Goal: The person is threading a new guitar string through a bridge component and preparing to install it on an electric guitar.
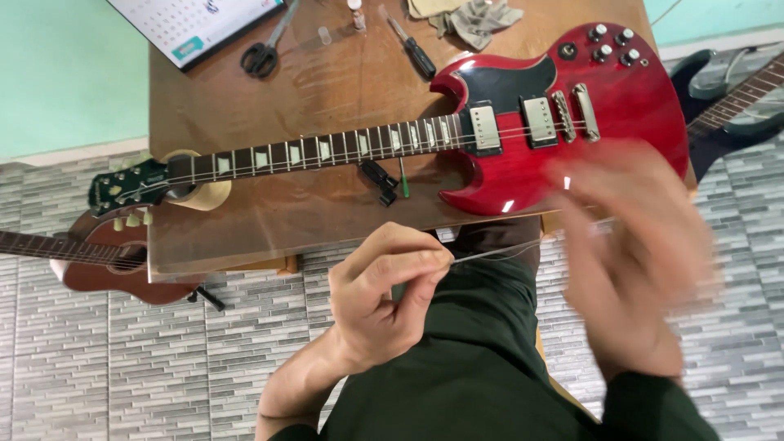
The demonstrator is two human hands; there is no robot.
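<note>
The left hand (384, 298) is pinched shut, thumb and forefinger squeezing the end of a thin, pale metal guitar string (490, 253) that runs from its fingertips off to the right, over the person's dark green trouser leg (465, 343). The right hand (641, 253) is a blur of motion on the near right, in front of the lower edge of the guitar body; the string leads toward it, but whether its fingers are closed on the wire or loose I cannot tell.

Just beyond the hands, a glossy cherry-red solid-body electric guitar (629, 106) with a black pickguard and two chrome pickups lies flat on a worn brown wooden table (327, 82), its body to the right and its dark inlaid neck reaching left. The green headstock (126, 186) overhangs the table's left edge, and the neck rests there on a roll of tan tape (204, 194).

On the table near the neck lies a small black clip-like tool (380, 180) beside a slim green-handled pin (403, 178). Farther back are black-handled scissors (263, 53), a black-handled screwdriver (415, 51), a crumpled beige cloth (478, 18) and a white calendar pad (200, 24) (only partly in view at the far left corner).

On the grey tiled floor, a brown acoustic guitar (98, 257) lies to the left under the table edge, and a dark-bodied guitar (731, 98) lies at the far right.
</note>
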